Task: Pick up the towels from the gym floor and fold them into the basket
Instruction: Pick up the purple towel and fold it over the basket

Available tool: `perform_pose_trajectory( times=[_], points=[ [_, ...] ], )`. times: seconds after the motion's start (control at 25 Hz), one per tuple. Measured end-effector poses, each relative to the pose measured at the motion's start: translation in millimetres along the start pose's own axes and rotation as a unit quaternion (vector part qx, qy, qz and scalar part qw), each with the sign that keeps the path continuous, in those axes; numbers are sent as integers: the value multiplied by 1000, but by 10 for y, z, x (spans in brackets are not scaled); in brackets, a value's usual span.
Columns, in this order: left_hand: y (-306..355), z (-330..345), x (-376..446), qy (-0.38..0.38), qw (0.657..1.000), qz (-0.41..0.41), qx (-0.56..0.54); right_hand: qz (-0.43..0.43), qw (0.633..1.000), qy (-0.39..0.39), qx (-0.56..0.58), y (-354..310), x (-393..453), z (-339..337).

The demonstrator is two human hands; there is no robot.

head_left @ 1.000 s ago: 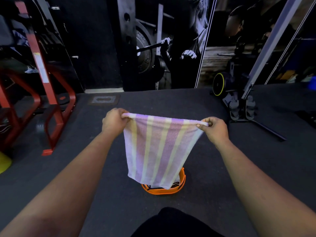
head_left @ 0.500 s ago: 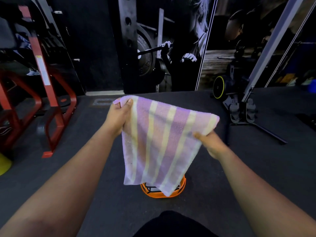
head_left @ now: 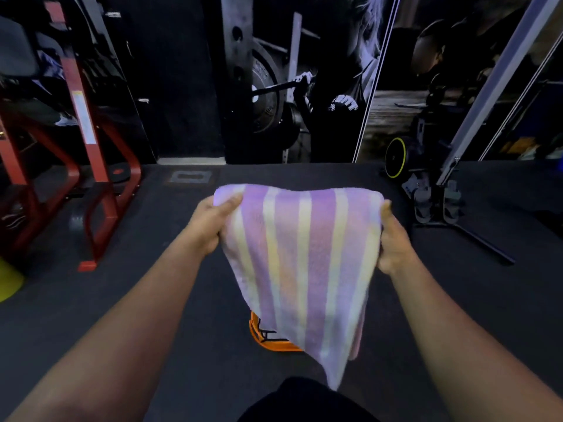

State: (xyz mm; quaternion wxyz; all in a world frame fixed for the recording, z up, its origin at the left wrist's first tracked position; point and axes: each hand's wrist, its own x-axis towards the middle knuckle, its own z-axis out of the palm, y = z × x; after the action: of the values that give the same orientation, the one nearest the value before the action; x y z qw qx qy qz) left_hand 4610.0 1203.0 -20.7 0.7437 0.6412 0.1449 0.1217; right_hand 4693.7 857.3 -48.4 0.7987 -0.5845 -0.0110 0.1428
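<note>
**You hold the striped towel up by its top edge, right over the basket.**

Starting at your left, the red rack [head_left: 91,166] stands well off to the side on the gym floor [head_left: 152,300] and plays no part here. Your left hand [head_left: 210,226] has its grip pinched on the towel's [head_left: 304,263] upper left corner, thumb on top and fingers wrapped beneath, so that side stays taut. The towel hangs between your hands in mid-air with its stripes running downward, which looks like the middle of a fold. Its lower end drapes in front of the orange basket [head_left: 262,336] on the floor, so the finished fold can drop straight in. Your right hand [head_left: 393,242] clamps the upper right corner; its fingers are hidden behind the cloth.
</note>
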Motion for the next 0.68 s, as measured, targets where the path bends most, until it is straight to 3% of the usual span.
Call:
perform_pose_trajectory(
  times=[0.08,0.12,0.16,0.24,0.32,0.44,0.56,0.6,0.68],
  points=[
    [190,61,94,-1,997,15,-74,73,995,-50,-49,117,-103,-53],
    [222,29,100,-39,993,28,-106,89,991,-77,-68,206,-166,-54],
    [174,-58,111,-85,991,38,-94,85,990,-86,-72,262,-221,-19],
    [-145,-299,22,-138,989,-16,46,54,996,-50,-59,289,-192,51],
    [-448,-455,-100,-120,977,-87,156,21,999,7,-42,219,-125,64],
    [-359,-296,-30,-48,994,-40,88,13,1000,-9,-12,235,-54,-86],
    [-173,-169,24,-37,999,-32,-19,64,970,-97,-211,380,-143,-203],
    [-193,-205,8,-56,998,-39,0,50,967,-84,-237,404,-124,-225],
    [-356,-365,-9,-88,980,-74,161,13,978,-11,-210,395,-47,-235]
  ],
)
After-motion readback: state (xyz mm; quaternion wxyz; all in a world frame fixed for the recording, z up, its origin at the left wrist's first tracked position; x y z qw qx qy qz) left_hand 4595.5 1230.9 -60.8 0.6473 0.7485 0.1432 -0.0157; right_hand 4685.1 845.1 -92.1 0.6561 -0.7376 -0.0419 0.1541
